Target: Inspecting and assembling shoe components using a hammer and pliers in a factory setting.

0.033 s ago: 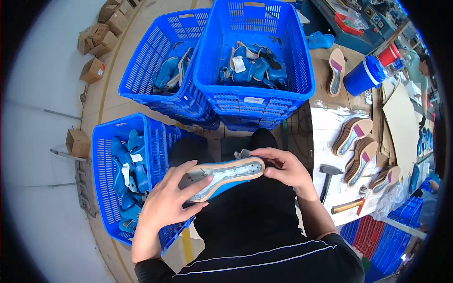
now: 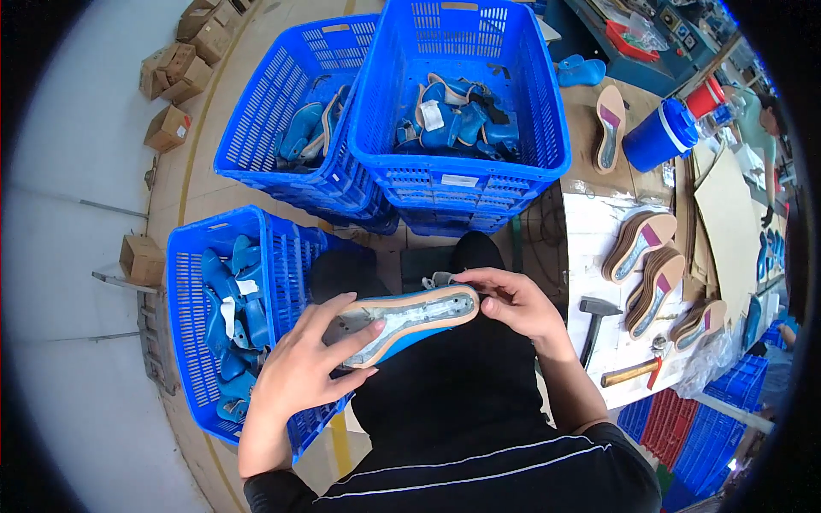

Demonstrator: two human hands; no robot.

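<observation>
- Left hand (image 2: 304, 368) wraps the heel end of the blue shoe (image 2: 410, 318), thumb pressed on its upturned sole and fingers curled under it; right hand (image 2: 513, 303) pinches the toe end, fingers closed on its rim.
- Blue shoe sits sole-up over the person's lap, between both hands and just right of the near basket (image 2: 192, 342).
- Step in hand looks like checking or fitting the tan insole board on the shoe's bottom; the next move likely calls for a steady left grip while the right fingers work along the edge.
- Long axis runs nearly level, left to right, toe tilted slightly up toward the right.
- Right of the shoe, a hammer (image 2: 596, 321) lies on the white bench (image 2: 590, 231) beside stacked insoles (image 2: 637, 244).
- Beyond the shoe, two far baskets (image 2: 462, 85) hold more blue uppers.
</observation>
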